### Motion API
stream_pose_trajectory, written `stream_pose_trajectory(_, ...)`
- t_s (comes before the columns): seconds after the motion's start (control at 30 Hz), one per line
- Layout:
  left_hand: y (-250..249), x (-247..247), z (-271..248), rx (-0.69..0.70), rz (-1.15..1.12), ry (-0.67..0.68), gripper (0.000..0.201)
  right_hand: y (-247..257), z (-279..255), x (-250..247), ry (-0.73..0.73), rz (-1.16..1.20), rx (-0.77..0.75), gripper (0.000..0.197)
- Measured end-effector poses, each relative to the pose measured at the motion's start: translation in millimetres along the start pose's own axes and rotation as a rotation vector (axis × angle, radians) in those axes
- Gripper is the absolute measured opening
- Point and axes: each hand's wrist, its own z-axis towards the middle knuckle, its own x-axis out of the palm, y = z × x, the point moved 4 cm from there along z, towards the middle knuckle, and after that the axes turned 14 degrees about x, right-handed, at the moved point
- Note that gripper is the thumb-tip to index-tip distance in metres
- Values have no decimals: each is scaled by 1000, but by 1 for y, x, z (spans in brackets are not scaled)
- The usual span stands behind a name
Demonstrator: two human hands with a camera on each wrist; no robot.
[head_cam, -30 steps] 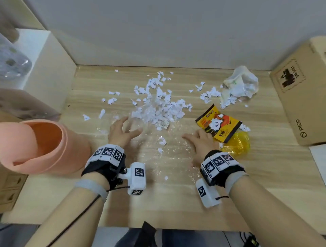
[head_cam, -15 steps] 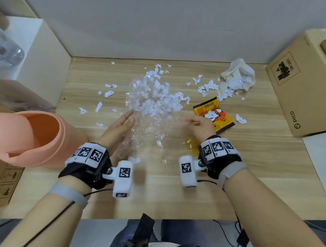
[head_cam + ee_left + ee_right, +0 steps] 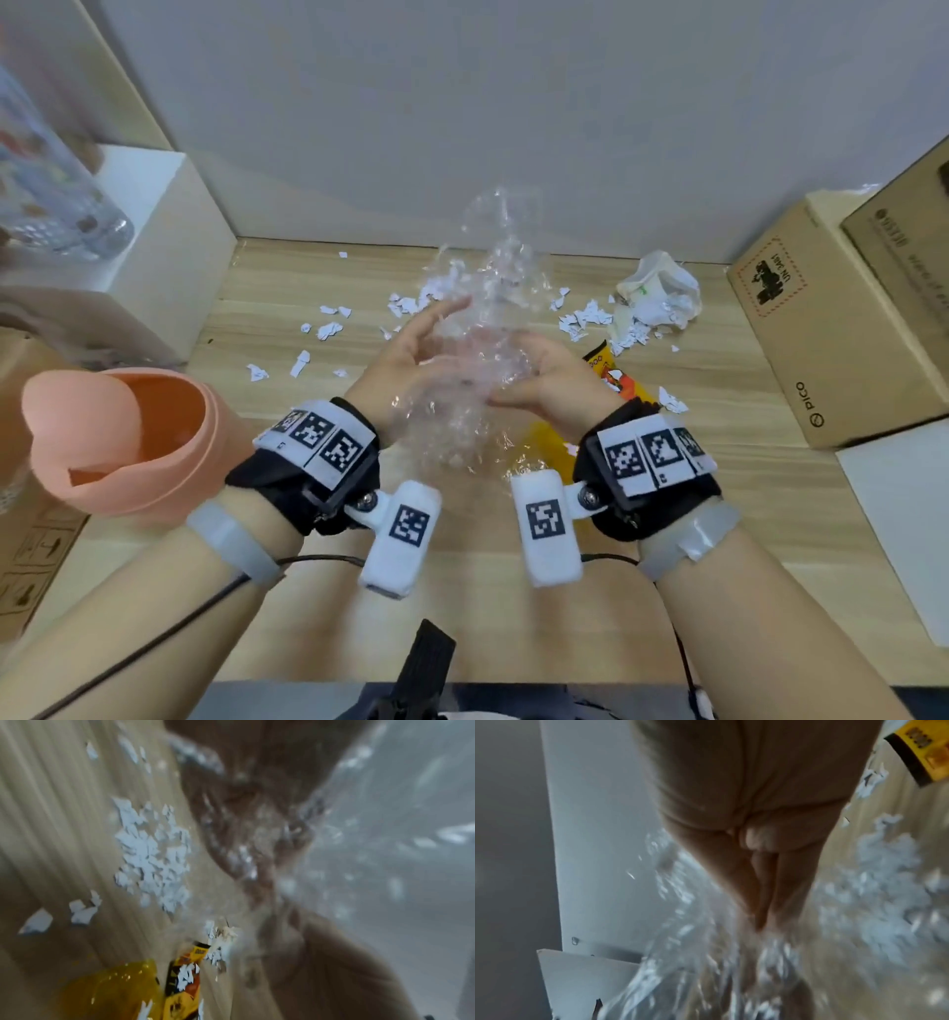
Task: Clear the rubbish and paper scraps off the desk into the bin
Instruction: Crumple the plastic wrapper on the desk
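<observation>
A crumpled clear plastic sheet (image 3: 495, 288) stands up above the wooden desk (image 3: 462, 591), caught between my two hands. My left hand (image 3: 426, 344) presses its straight fingers against the sheet's left side. My right hand (image 3: 539, 370) grips the sheet from the right, fingers curled round it. White paper scraps (image 3: 328, 329) lie scattered on the desk, with a heap (image 3: 151, 858) under the hands. A yellow snack wrapper (image 3: 613, 383) and yellow cellophane (image 3: 110, 990) lie by my right wrist. The peach bin (image 3: 128, 437) stands tipped at the desk's left edge, mouth towards me.
A crumpled white wad (image 3: 662, 293) with more scraps sits at the back right. Cardboard boxes (image 3: 832, 329) line the right side. A white box (image 3: 169, 246) stands at the back left. The grey wall (image 3: 462, 128) closes the desk's far edge.
Both hands rose off the desk and came together, gathering the flat plastic sheet into an upright crumple. Scraps slid off it onto the desk. The view tilted up.
</observation>
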Motion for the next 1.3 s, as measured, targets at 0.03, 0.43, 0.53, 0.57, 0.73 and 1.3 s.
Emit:
stream_pose_trajectory(0.03, -1, -3, 0, 6, 16, -60, 52, 5, -5, -6, -46, 33, -57, 54)
stream_pose_trajectory(0.43, -14, 27, 6, -132, -265, -168, 19, 13, -10, 2, -141, -485, -456, 69)
stream_pose_trajectory(0.53, -20, 36, 7, -169, -483, 10, 22, 12, -7, -8, -310, -449, -467, 57)
stream_pose_trajectory(0.57, -22, 38, 7, -169, -486, 38, 25, 11, -7, -10, -328, -453, -436, 59)
stream_pose_trajectory(0.73, -19, 40, 5, -75, -6, 142, 34, 10, -7, -18, -389, -418, -346, 33)
stream_pose_trajectory(1.3, -24, 13, 30, -201, -138, -52, 39, 26, -30, 6, -372, -357, -340, 89)
